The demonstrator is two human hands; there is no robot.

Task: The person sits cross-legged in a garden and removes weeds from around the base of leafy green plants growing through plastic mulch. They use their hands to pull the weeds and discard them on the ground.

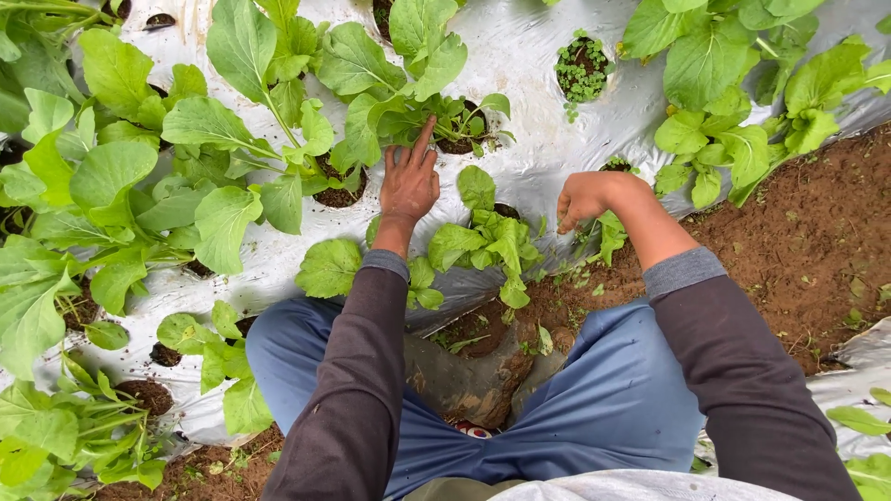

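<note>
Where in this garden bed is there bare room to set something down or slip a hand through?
Bare silver plastic mulch sheet lies open between the left hand and the small round weed-filled hole. Bare brown soil lies right of the right hand. The broad-leaved green plants crowd the left side.

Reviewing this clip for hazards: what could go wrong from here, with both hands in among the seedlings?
The left hand reaches between leafy plants; it could snap stems or pull a seedling along with whatever it grips. The right hand pinches at the edge of the silver plastic mulch and might tear it. The muddy boot sits close to the small plant.
</note>
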